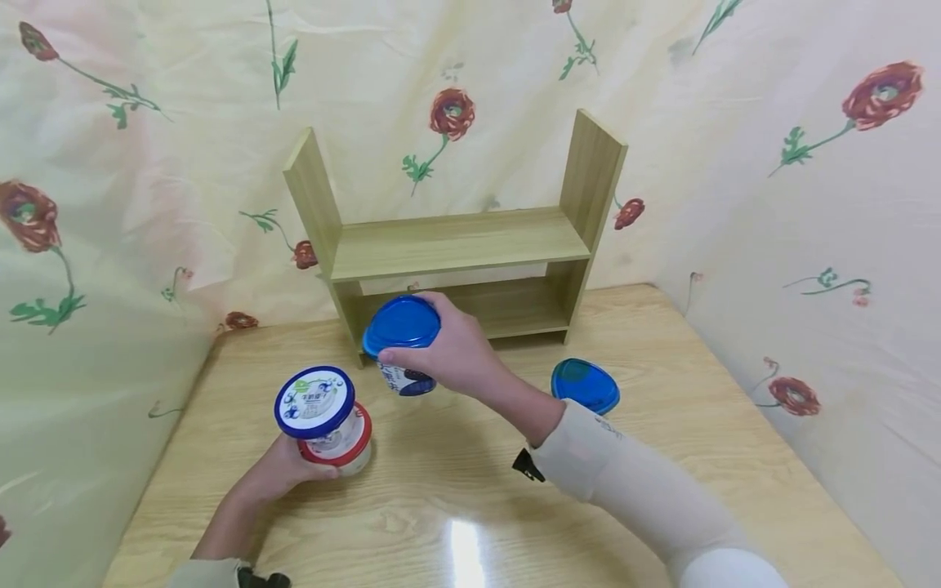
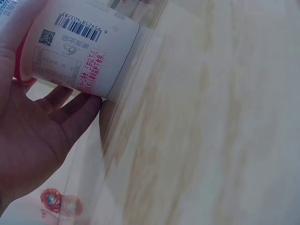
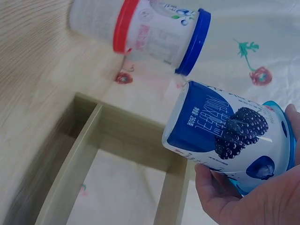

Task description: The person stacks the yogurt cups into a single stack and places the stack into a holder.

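A pale wooden worktop (image 1: 662, 457) carries a small two-tier wooden shelf (image 1: 456, 245) set against flowered cloth. In front of the shelf, the right hand (image 1: 456, 353) grips a blue-lidded blueberry yogurt cup (image 1: 403, 339) by its top, lifted clear of the wood. The left hand (image 1: 283, 472) curls round a stack of two cups (image 1: 325, 418), blue lid over red, standing on the worktop. A loose blue lid (image 1: 585, 385) lies to the right.

The left hand (image 2: 28, 140) holds a white cup (image 2: 79, 47) with a barcode, its fingers (image 2: 77, 112) under the cup, above the pale wooden surface (image 2: 211, 140).
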